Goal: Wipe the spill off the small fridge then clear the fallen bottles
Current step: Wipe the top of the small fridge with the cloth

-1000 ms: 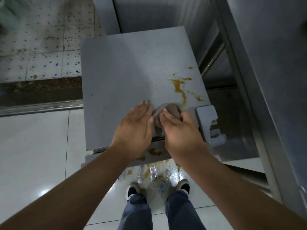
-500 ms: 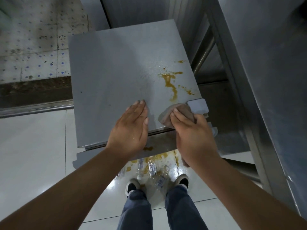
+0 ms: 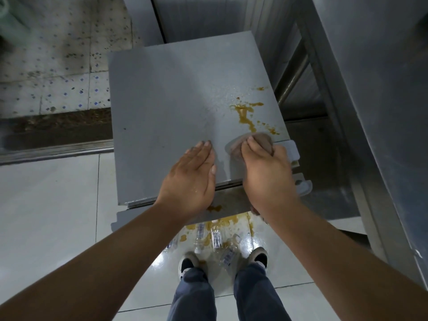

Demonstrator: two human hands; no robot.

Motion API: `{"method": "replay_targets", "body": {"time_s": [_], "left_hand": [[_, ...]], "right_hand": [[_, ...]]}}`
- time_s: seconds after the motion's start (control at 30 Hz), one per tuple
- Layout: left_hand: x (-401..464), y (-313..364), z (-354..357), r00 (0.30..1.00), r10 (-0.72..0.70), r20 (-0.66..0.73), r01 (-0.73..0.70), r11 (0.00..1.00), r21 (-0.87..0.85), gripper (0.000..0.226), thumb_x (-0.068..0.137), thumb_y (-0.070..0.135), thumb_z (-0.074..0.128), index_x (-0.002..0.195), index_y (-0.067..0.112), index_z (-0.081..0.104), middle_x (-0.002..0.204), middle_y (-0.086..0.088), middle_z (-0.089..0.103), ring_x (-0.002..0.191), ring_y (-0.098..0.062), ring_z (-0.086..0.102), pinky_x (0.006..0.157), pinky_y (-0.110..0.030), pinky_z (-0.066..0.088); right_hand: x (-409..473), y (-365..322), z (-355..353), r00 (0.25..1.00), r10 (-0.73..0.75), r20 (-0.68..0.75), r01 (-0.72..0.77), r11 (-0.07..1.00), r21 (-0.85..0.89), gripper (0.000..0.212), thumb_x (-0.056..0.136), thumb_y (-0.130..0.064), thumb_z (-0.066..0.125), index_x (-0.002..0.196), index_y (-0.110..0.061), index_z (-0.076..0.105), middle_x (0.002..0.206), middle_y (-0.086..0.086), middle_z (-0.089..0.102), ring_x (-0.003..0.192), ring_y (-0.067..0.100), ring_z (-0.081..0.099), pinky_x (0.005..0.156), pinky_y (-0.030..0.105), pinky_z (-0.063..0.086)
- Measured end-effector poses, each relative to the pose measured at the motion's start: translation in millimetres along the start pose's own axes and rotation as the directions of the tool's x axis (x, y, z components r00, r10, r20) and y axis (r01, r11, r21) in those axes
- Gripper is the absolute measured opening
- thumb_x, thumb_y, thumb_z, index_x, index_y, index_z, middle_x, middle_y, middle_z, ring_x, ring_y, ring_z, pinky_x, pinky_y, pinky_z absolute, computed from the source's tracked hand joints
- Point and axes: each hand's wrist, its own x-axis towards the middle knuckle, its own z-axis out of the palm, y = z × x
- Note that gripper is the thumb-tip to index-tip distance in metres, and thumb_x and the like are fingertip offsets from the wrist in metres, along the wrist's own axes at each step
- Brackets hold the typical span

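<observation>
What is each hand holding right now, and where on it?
Right hand grips the bunched cloth at its near end; left hand holds nothing, resting flat on the fridge top.

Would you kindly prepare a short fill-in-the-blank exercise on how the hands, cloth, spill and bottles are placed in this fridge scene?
1. The right hand grips a crumpled ____ on the fridge top.
2. The left hand lies ____ on the fridge top, holding nothing.
3. The brown spill lies just ____ the cloth, away from the person.
4. The fallen bottles lie on the ____ by the person's shoes.

Missing words: cloth; flat; beyond; floor
</observation>
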Motion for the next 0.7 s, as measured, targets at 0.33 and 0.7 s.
{"method": "replay_targets", "body": {"time_s": [0.33, 0.7], "left_hand": [[5.1, -4.6, -5.2, 0.998, 0.0, 0.067, 0.004, 0.998, -0.058, 0.044, 0.088, 0.018, 0.034, 0.109, -0.008, 0.063, 0.115, -0.023, 0.063, 0.106, -0.036, 0.061, 0.094, -0.056, 0.028], [49.1, -18.4, -4.4, 0.992, -0.094, 0.082, 0.097, 0.995, -0.034, 0.049, 0.088, 0.019, 0.029, 0.11, -0.01, 0.061, 0.114, -0.026, 0.062, 0.103, -0.04, 0.062, 0.093, -0.051, 0.032]], "right_hand": [[6.1, -14.6, -7.2, 0.999, 0.023, 0.033, -0.022, 0.999, -0.037, 0.052, 0.075, -0.006, 0.058, 0.126, 0.004, 0.052, 0.133, 0.014, 0.052, 0.107, 0.032, 0.057, 0.088, 0.028, 0.047], [49.5, -7.2, -12.7, 0.966, 0.041, 0.254, -0.035, 0.999, -0.03, 0.067, 0.088, -0.016, 0.058, 0.143, -0.009, 0.02, 0.146, 0.009, 0.024, 0.128, 0.028, 0.027, 0.108, 0.033, 0.026]]}}
